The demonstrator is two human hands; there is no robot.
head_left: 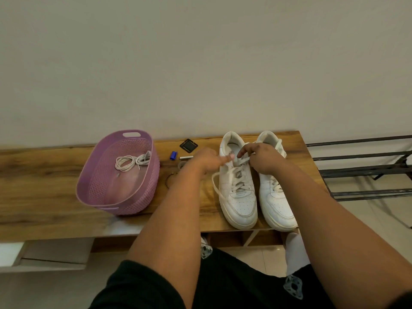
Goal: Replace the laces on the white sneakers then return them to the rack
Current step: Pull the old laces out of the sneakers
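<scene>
On the bench, purple basket (93, 186) holding coiled laces (131, 162), left hand (209, 160), right hand (263, 158) pinching sneaker lace (242, 162).

No writing, brand, number or sign can be read anywhere here. The insole of the sneaker (237, 181) under the left hand (210, 160) carries a faint dark mark just beyond the thumb, too blurred to make out. The small black square (188, 145) lying beyond that hand shows only pale edge lines, no letters. The blue cap (173, 155) to the left of the left hand is plain. The black shorts (256, 284) below both forearms have grey printed patches, shapes only, with no legible characters.
</scene>
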